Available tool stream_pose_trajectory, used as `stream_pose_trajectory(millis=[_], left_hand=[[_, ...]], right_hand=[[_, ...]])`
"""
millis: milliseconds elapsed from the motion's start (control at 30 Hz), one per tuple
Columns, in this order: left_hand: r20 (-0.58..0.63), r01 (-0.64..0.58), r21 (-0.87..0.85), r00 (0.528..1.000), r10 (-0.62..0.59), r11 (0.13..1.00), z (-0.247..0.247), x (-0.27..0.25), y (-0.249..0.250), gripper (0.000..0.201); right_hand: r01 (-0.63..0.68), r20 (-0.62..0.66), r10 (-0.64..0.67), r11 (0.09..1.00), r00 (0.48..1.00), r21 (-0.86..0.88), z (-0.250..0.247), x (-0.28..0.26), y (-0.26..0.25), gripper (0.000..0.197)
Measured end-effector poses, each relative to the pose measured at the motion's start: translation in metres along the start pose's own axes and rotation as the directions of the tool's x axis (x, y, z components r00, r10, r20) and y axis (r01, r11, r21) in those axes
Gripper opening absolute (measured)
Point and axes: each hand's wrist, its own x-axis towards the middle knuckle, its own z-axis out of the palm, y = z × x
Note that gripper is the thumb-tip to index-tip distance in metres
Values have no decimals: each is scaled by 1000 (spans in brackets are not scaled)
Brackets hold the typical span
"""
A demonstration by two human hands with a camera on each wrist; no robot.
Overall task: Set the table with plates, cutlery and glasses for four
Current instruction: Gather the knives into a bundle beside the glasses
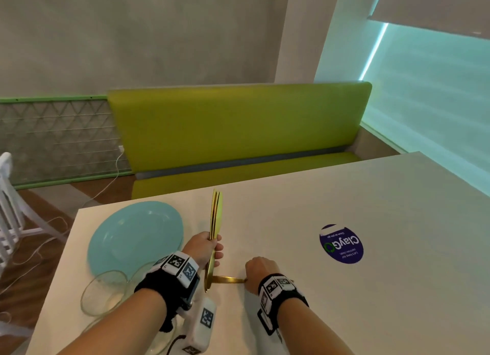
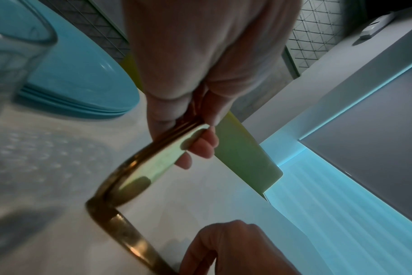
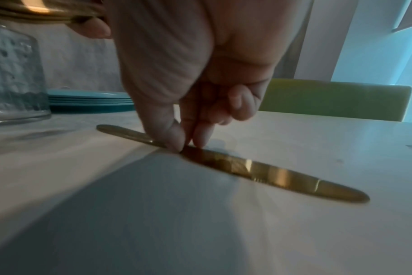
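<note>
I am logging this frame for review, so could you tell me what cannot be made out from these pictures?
- Bundle of gold cutlery: the left hand covers its middle, so the piece count is unclear in the head view.
- Gold knife: blurred in the right wrist view; the right hand hides part of it.
- Glasses: the left forearm and the bottom edge cut them off in the head view.
- Stack of blue plates: blur makes its count uncertain.

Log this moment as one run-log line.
left hand: grips gold cutlery bundle | right hand: pinches gold knife flat on table | plates: stacked
</note>
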Motion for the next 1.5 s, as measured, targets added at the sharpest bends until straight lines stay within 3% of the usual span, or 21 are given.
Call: stream_pose_trajectory(millis=[200,533,733,933,1333,1500], left_hand=[[32,3,37,999,-5,999,6,-13,-9,24],[133,17,135,990,-35,991,29,-36,-19,24],[208,-32,252,978,-22,967,57,-58,-13,16],[262,-97,368,965,-2,925,91,-87,-8,16],[444,-196,540,893,-80,818,156,-158,-40,20],[434,-113,482,892,-124,869,162,-183,-61,28]], right_hand=[[-76,87,69,994,994,78,20,-20,10,38],[-117,46,113,989,993,91,26,-73,27,29],[-10,-109,-8,986,994,-166,-5,-110,44,27],[37,-288,-159,921,944,-387,-26,-154,66,25],[104,-369,-246,926,896,-364,-6,-226,108,27],[133,-369,-275,921,888,-366,10,-241,112,27]])
